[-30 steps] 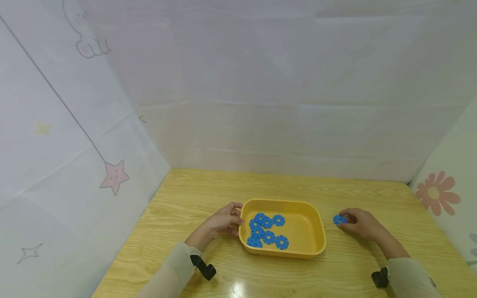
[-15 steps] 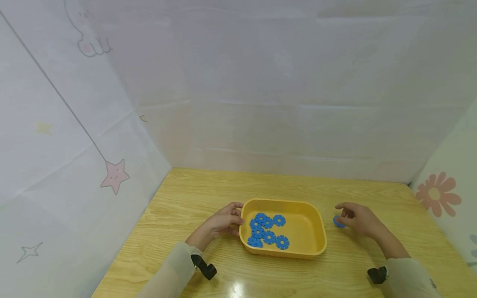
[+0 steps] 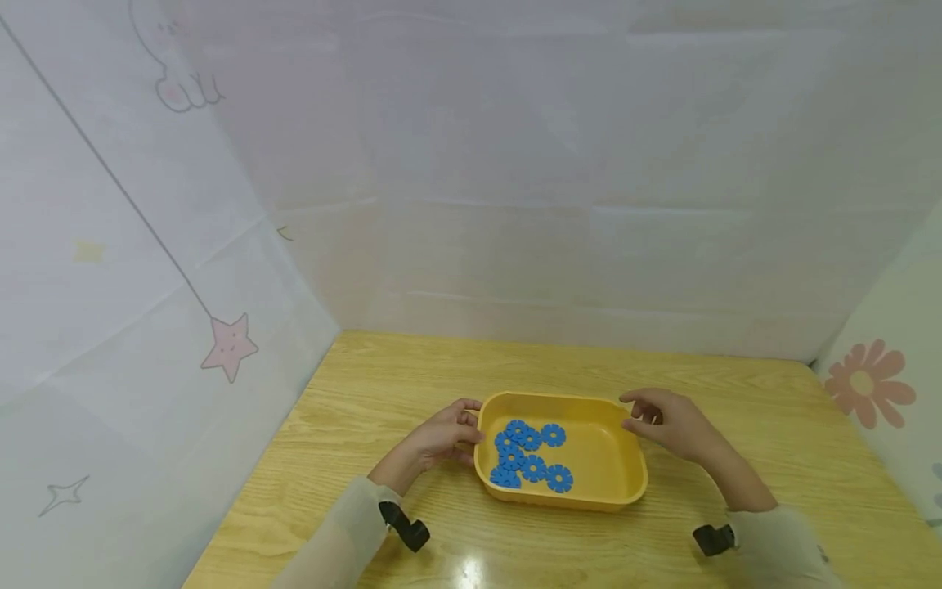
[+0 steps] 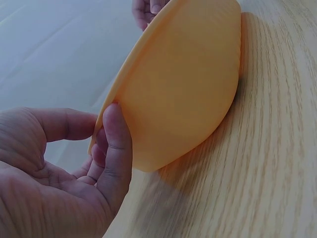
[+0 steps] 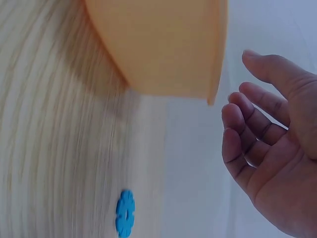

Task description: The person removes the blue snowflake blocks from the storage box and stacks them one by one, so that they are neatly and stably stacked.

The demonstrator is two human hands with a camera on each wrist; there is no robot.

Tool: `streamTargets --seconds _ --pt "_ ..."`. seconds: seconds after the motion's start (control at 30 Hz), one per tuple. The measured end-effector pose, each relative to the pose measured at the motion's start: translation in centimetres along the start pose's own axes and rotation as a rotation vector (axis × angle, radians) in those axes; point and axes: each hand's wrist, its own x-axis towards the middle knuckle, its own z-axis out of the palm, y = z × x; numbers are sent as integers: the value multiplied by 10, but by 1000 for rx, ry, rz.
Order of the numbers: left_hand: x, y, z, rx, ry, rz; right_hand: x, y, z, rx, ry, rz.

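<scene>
Yellow tray (image 3: 607, 466) stands upright on the wooden table (image 3: 559, 556), at the lower centre of the head frame. In its left half lie several blue flower-shaped discs (image 3: 513, 458), some of them overlapping. Left hand (image 3: 445, 436) is at the left end of the tray; its fingers are clamped on the rim, which passes between them in the left wrist view. Right hand (image 3: 677, 425) is just beside the upper right corner of the tray; its fingers are slightly bent and apart from the thumb, and a gap to the rim is visible in the right wrist view. At the bottom of that same view, one more blue disc (image 5: 125, 214) lies on the table, outside the tray. Pale cloth walls carry a pink star (image 3: 230, 348) at left and a pink flower (image 3: 868, 384) at right.
</scene>
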Motion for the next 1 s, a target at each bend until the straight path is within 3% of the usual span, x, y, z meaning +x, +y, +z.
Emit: streamTargets --seconds 0.47,0.83,1.0 --pt "-2 2 1 4 5 -2 19 -21 26 94 -53 -97" --pt "-2 1 1 8 -2 -8 28 -26 46 103 -224 -108" --pt "-1 1 0 5 4 -12 30 -28 49 106 -262 -106"
